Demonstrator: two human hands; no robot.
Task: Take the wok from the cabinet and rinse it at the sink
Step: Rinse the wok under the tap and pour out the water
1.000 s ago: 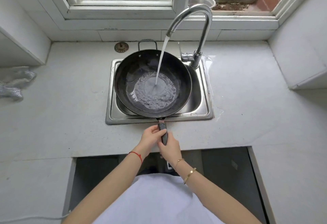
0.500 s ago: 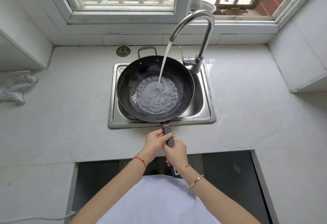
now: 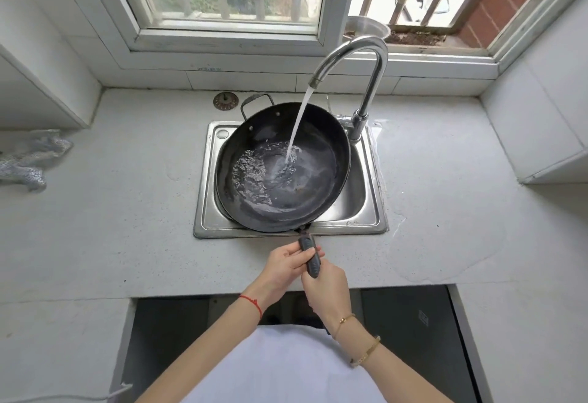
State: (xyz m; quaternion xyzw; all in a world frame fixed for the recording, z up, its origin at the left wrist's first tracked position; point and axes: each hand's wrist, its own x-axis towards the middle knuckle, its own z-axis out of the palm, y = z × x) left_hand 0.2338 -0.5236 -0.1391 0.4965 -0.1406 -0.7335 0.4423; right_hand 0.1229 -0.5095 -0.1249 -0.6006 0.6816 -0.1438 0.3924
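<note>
Water from the faucet (image 3: 356,62) pours into the wok (image 3: 318,148), which sits over the sink (image 3: 366,211) at centre frame, now tipped toward the left so the pooled water has slid to that side instead of lying centred. Both hands stay wrapped around the wok handle (image 3: 310,256), left hand (image 3: 284,264) closed beside right hand (image 3: 327,288), above the pale surface (image 3: 127,211).

Head cam, steep downward over sink (image 3: 366,211)

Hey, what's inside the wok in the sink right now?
Water: the faucet stream lands in the wok, pooling and swirling toward its left side. Nothing else shows inside. The sink basin beneath it is mostly covered.
</note>
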